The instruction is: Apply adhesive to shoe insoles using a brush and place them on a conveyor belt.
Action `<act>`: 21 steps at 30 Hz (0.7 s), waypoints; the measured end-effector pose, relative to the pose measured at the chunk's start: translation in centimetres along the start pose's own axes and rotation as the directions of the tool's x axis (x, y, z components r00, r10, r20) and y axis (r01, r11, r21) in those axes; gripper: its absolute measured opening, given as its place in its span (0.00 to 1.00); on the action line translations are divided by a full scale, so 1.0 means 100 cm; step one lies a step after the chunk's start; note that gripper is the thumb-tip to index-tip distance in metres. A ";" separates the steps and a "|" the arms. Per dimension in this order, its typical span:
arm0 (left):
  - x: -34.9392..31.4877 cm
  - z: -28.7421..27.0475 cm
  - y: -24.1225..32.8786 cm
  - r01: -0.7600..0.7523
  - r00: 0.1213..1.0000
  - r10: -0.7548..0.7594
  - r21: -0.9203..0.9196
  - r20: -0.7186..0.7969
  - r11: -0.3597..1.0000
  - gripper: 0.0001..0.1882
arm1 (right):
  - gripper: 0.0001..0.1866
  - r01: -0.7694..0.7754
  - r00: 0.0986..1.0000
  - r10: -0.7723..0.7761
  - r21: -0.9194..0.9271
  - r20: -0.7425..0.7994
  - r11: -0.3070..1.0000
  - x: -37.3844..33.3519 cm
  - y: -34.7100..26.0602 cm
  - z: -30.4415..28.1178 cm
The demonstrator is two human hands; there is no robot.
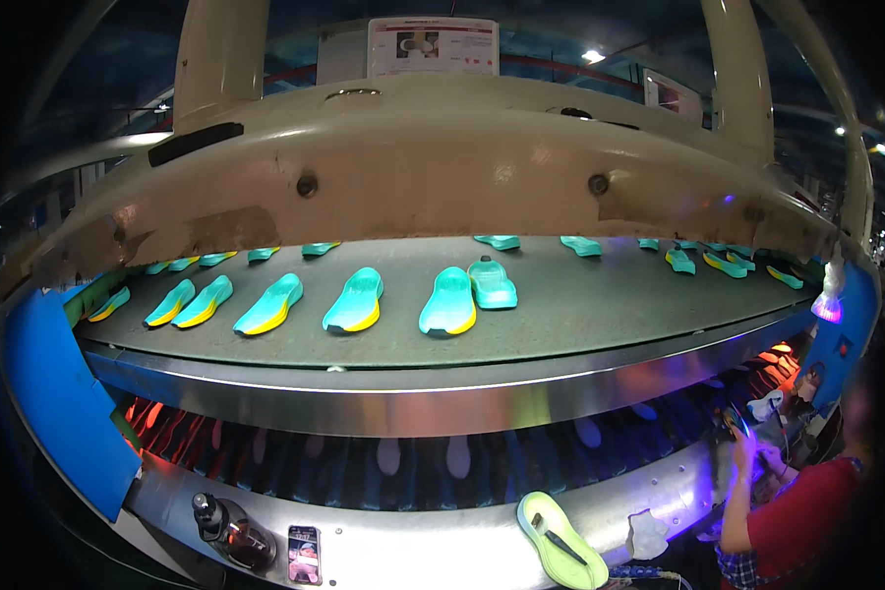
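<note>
Neither my left hand nor my right hand shows in the head view. At the lower edge, on the metal ledge (403, 551), lies a pale yellow-green shoe sole (553, 511) with a dark slim-handled brush (566, 548) resting on it. Left of it are a phone (305, 556) with a lit screen and a dark bottle (234, 536). Several turquoise and yellow shoe soles (352, 303) are spread over the upper conveyor belt (580, 305). One small turquoise piece (492, 285) touches the sole (448, 303) beside it.
A large beige hood (452, 172) spans the upper belt. Below runs a second belt with pale insole shapes (388, 456), lit red and violet at the ends. A co-worker in red (801, 511) handles something unclear at right. Crumpled white material (648, 535) lies on the ledge.
</note>
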State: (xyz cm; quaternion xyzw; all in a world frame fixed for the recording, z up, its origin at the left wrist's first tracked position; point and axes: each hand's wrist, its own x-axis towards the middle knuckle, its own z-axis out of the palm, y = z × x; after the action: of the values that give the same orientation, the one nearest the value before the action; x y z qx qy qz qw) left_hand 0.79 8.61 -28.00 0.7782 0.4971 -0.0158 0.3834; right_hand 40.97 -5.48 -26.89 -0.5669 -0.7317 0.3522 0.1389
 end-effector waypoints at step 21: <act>0.071 0.004 0.020 -0.824 0.516 0.788 -0.056 0.335 0.563 0.26 | 0.25 0.466 0.800 -0.383 -0.075 0.461 0.882 0.030 0.016 -0.014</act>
State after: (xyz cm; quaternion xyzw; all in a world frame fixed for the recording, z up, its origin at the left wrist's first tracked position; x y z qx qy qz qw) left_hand 6.05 13.32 -30.03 0.9253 0.0072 0.0094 0.3790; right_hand 41.98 -2.03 -27.58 -0.3054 -0.8818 0.3594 -0.0048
